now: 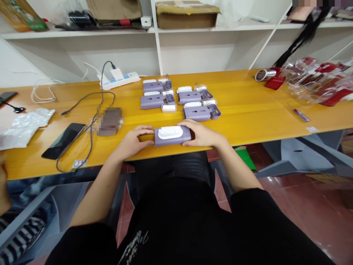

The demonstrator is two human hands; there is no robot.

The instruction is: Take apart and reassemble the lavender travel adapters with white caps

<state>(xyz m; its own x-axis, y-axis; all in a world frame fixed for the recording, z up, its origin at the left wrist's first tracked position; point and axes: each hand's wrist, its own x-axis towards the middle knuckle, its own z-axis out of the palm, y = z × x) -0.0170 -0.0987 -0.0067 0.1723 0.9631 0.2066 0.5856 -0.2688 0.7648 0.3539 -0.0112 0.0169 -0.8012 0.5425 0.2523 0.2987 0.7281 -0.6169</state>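
A purple box-shaped device with a white bristled brush pad on top lies near the front edge of the yellow table. My left hand grips its left end, fingers curled round it. My right hand holds its right end, fingers closed on it. Just behind lie several more purple devices, white brush pads and small purple parts, set out in rows.
A black phone, a blurred small object with cables and a white power strip lie at the left. A crumpled clear bag is at far left. Red-and-clear packages and a metal cylinder sit at right. Shelves with cardboard boxes stand behind.
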